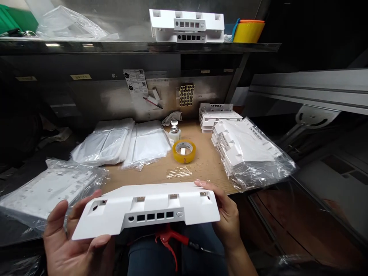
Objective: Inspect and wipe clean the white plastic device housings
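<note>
A white plastic router housing (pixel 155 203) is held up between my two hands, above my lap and the table's near edge. Its face with a row of square port openings and a round hole is turned toward me. My left hand (pixel 77 237) grips the left end, thumb below and fingers behind. At the right end, my right hand (pixel 227 211) has its fingers over the top edge; its thumb is hidden. Below the housing a red air blow gun (pixel 169 241) with a hose lies on my lap.
Bagged white housings lie at the left (pixel 43 188) and right (pixel 247 145). Clear plastic bags (pixel 103 142), yellow tape (pixel 184 151) and a pump bottle (pixel 174 132) rest on the cardboard-covered table (pixel 138 176). Above runs a metal shelf (pixel 129 47) bearing more housings (pixel 186 27).
</note>
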Demonstrator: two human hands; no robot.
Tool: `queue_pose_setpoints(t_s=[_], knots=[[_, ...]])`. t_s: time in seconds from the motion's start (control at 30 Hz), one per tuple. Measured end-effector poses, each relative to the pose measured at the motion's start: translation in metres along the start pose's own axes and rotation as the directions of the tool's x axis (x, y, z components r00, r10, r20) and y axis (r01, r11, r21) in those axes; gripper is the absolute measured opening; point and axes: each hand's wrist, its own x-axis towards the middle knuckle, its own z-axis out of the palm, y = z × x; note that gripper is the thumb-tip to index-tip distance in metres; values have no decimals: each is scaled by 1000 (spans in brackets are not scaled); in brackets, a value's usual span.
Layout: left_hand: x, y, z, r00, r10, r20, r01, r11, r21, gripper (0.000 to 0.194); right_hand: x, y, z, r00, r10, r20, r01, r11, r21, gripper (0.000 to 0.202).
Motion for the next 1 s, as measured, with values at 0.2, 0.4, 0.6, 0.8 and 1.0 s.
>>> queue_pose_setpoints(t_s=[0.2,0.4,0.6,0.8,1.0], knots=[[-4,1,-2,998,31,52,-28,998,-62,84,-1,4,-1,999,39,-17,-40,997,-66,36],[-4,1,-2,999,-46,26,47,998,-38,85,-1,8,-1,998,65,-9,-66,996,-64,33],[-5,2,-1,998,-42,54,44,998,-47,88,-6,21,-1,998,59,-5,-59,998,-15,36],[-5,2,-3,998,-29,56,33,996,-84,95,-9,29,-2,1000,8,10,-9,996,87,37],[-5,4,-6,995,-31,94,40,994,-98,92,-7,29,-1,999,-43,14,42,994,98,40]])
